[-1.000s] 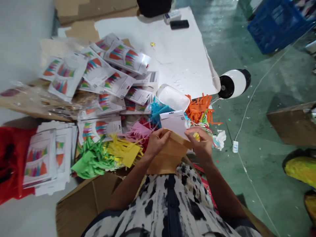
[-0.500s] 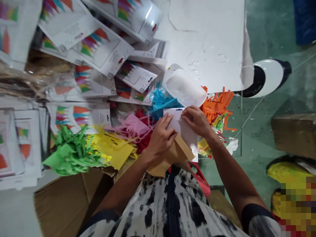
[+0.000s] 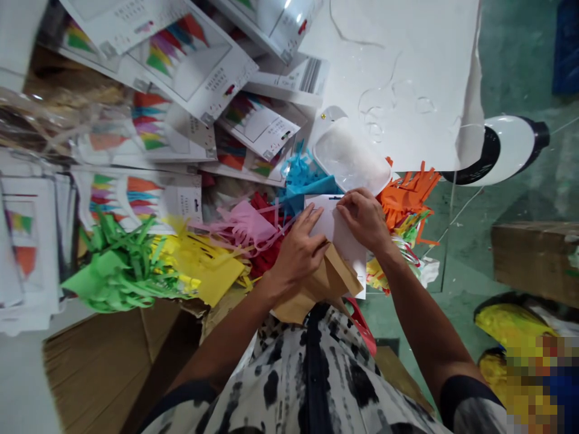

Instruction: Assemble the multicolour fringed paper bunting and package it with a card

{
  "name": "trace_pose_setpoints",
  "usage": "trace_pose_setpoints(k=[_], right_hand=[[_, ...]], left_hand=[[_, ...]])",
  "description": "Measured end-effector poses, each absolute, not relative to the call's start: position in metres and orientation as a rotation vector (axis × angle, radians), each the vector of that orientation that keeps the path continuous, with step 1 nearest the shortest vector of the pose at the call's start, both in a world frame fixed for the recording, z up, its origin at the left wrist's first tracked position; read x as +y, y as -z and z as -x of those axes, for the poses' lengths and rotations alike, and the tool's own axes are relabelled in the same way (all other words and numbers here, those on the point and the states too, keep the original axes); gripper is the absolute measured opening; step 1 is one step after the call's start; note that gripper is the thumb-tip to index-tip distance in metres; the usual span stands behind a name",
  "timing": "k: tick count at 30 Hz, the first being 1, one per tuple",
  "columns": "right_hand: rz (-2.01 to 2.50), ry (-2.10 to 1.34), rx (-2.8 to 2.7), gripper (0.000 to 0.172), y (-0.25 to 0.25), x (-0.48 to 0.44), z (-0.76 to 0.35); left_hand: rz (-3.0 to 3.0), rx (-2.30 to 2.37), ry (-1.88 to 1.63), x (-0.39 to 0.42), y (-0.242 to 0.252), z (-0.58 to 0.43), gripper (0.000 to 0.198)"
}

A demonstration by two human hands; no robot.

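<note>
The left hand (image 3: 298, 253) lies flat, fingers (image 3: 312, 218) spread and pressed on a white card (image 3: 337, 232); the right hand (image 3: 364, 218) curls over the card's top edge, its fingertips hidden, apparently pinching it. The card rests on folded brown paper (image 3: 325, 286) above the lap. Around it lie soft fringed tissue garlands: pink (image 3: 246, 226), yellow (image 3: 208, 271), green (image 3: 122, 271), orange (image 3: 407, 196). A translucent plastic tray (image 3: 350, 160) sits just beyond, its contents unclear.

You have one view only, worn on your head, looking steeply down and forward, close over the white card (image 3: 337, 232). The clear plastic tray (image 3: 350, 160) lies just beyond that card; your patterned shirt (image 3: 312, 374) fills the bottom edge below it.
</note>
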State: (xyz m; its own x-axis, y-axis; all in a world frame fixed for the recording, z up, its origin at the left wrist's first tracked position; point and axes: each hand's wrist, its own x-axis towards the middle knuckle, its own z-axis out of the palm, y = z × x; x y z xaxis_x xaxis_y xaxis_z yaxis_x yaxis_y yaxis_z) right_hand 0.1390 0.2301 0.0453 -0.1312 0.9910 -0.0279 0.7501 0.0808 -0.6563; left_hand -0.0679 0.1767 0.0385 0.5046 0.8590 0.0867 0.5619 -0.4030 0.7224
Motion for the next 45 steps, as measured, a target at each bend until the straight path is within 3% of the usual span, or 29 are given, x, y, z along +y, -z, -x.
trace_pose_setpoints(k=[7,13,19,22,31,35,40,45], right_hand=[[1.846,-0.524,-2.096,0.014,-0.045,0.223,-0.129],[2.057,-0.225,-2.008,0.063,-0.048,0.221,-0.117],[2.098,-0.155,-1.602,0.044,-0.051,0.206,-0.127],[2.101,-0.318,-1.428,0.039,-0.054,0.175,-0.139],[1.954,-1.023,-1.065,0.062,-0.038,0.122,-0.144],[1.770,-1.069,-0.919,0.066,-0.062,0.129,-0.165],[1.629,-1.217,-0.631,0.069,-0.093,0.128,-0.184],[1.552,-1.559,-0.672,0.055,-0.108,0.114,-0.169]], left_hand=[[-2.111,1.165,-0.602,0.176,-0.036,0.068,0.012],[-2.111,1.154,-0.581,0.174,-0.032,0.072,0.013],[-2.021,1.127,-0.638,0.183,-0.050,0.080,0.014],[-1.847,1.143,-0.675,0.196,-0.069,0.104,0.015],[-1.967,1.481,-0.237,0.243,-0.064,0.206,0.027],[-2.237,1.660,-0.377,0.243,-0.079,0.209,0.062],[-2.522,1.093,-0.600,0.218,-0.138,0.159,0.069],[-2.518,0.324,-0.440,0.187,-0.180,0.108,0.041]])
